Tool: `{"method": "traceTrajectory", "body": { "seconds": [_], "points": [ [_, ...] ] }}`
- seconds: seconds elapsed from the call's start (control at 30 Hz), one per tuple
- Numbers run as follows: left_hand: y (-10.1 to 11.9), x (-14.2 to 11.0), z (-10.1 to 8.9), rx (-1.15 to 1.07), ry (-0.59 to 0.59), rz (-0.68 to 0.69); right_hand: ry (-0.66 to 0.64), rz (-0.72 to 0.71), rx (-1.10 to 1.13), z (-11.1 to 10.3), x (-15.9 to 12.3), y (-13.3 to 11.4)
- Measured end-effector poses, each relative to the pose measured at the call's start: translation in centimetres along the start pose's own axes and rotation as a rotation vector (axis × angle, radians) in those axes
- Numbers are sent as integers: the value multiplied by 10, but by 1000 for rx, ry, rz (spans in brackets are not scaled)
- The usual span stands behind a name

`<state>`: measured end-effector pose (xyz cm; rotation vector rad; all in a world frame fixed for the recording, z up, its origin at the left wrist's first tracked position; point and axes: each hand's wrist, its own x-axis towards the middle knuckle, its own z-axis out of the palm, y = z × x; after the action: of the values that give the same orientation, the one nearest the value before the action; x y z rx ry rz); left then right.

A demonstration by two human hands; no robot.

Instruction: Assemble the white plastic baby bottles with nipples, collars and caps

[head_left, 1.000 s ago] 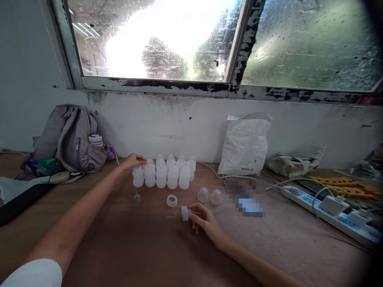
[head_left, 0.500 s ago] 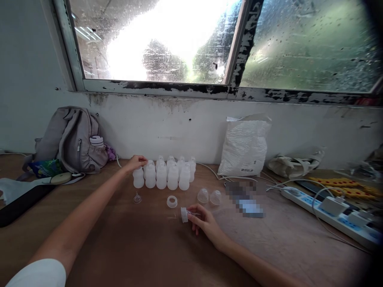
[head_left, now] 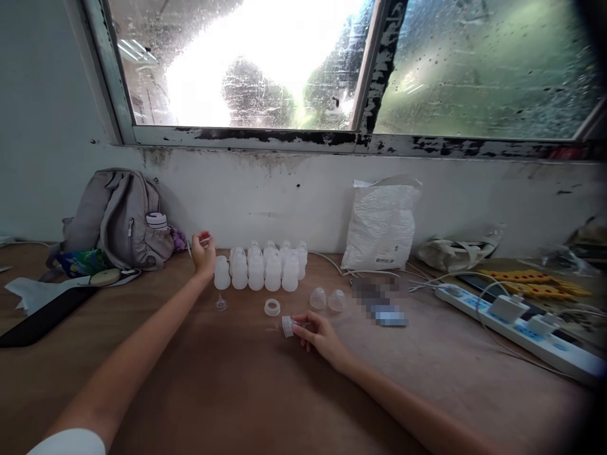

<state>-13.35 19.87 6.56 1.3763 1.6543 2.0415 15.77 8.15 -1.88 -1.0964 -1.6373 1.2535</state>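
Note:
My right hand [head_left: 318, 333] pinches a translucent baby bottle collar ring [head_left: 287, 326] with a clear teat in it, held sideways above the table. To the left, my left hand [head_left: 203, 254] is raised beside the leftmost baby bottle [head_left: 222, 274], fingers curled; a small pale thing seems to be between them, too small to name. That bottle stands upright with no teat or cap on top. Several white baby bottles [head_left: 272, 272] stand in rows to its right. A clear teat [head_left: 220, 304], a loose collar ring [head_left: 272, 308] and two clear dome caps [head_left: 336, 301] lie before them.
A grey backpack [head_left: 123, 221] and a black flat case [head_left: 45, 319] lie at left. A white plastic bag [head_left: 379, 227] leans on the wall. At right are a power strip [head_left: 521, 328] with chargers and cables, a blurred-out item [head_left: 379, 300] and yellow pieces [head_left: 526, 283].
My left hand has left the top of the bottles, moving left and up with its fingers turned upward. My right hand still holds the collar ring. The view has shifted slightly.

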Motion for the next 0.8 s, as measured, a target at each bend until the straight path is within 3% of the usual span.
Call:
{"method": "traceTrajectory", "body": {
  "seconds": [0.07,0.13,0.27,0.37,0.47,0.57,0.8],
  "points": [
    [11,-31,-7,-44,-16,44,-1,-16,16,0,1,3],
    [19,-70,-13,-70,-145,68,2,-24,33,1,1,4],
    [24,-146,-13,-67,-600,60,-1,-53,42,2,0,4],
    [21,-181,-7,-124,-853,30,3,-80,46,2,0,4],
    [18,-192,-2,-182,-1005,0,5,-88,70,3,1,6],
    [18,-192,-2,-196,-1084,8,15,-85,95,3,1,6],
    [23,-191,-7,-208,-1052,-45,-24,-123,62,5,-4,-1]
  ]
}}
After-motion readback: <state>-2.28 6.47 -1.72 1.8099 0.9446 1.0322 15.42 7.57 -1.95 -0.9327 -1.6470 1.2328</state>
